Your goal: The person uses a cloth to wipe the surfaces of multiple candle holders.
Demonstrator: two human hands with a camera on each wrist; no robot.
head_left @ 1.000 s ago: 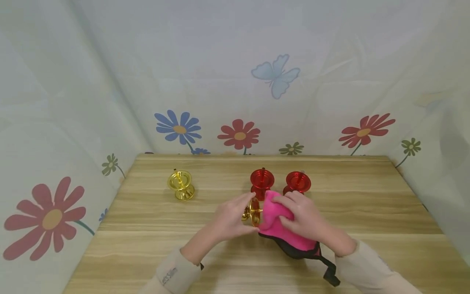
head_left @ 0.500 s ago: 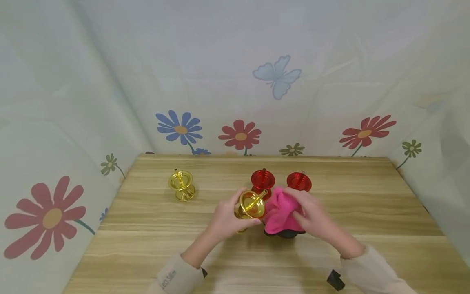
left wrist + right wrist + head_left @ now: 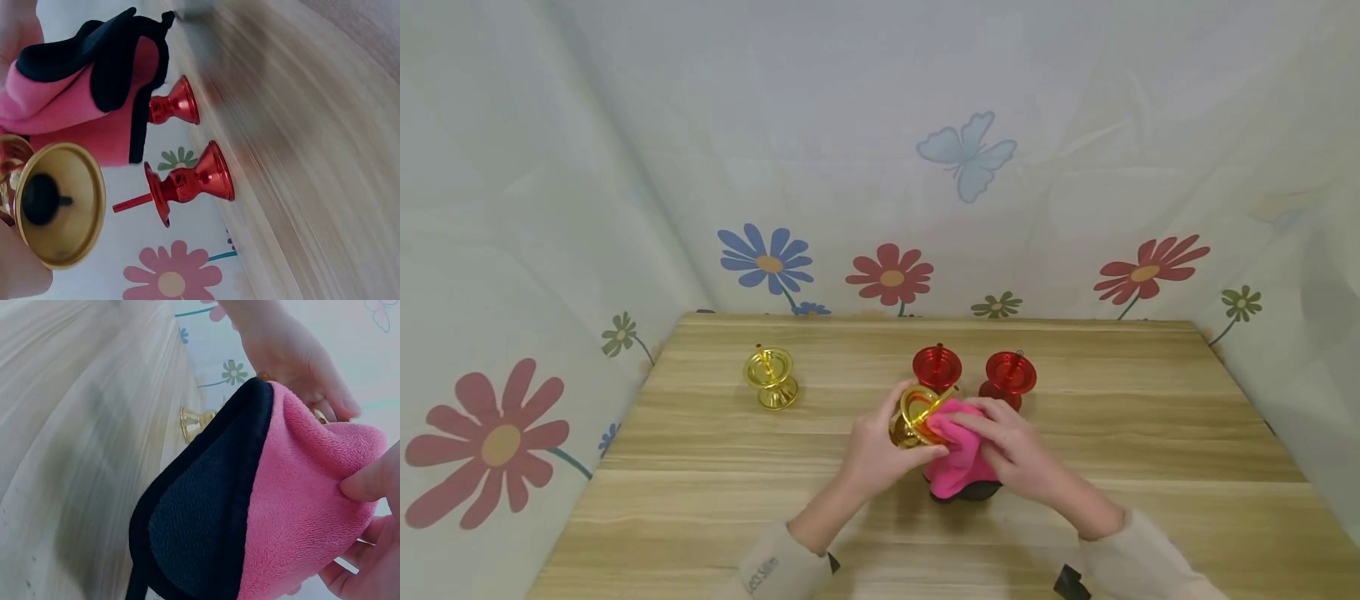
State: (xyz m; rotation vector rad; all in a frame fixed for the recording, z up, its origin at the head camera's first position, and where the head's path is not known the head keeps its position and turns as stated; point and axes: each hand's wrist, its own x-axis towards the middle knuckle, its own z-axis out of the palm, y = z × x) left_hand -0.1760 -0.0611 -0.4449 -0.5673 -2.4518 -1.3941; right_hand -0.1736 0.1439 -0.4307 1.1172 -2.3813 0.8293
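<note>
My left hand [image 3: 876, 450] grips a shiny gold candle holder [image 3: 913, 407] with a shallow dish and a thin central rod, tilted to the right above the table. In the left wrist view the hollow underside of its foot [image 3: 81, 212] faces the camera. A pink cloth [image 3: 958, 458] with black edging is pinched between the thumb and fingers of my right hand [image 3: 1018, 446]. It touches the dish on its right side. In the right wrist view the cloth [image 3: 306, 500] hides most of the gold holder, and its dark reverse side hangs down.
Two red candle holders [image 3: 937, 367] [image 3: 1010, 375] stand upright just behind my hands. Another gold candle holder [image 3: 770, 379] stands at the back left. The wooden table [image 3: 700, 500] ends at a flower-printed cloth backdrop [image 3: 820, 167].
The gold holder has turned from lying sideways to a tilted pose with its dish facing up. The pink cloth has moved off, then back left against the dish, and is more bunched.
</note>
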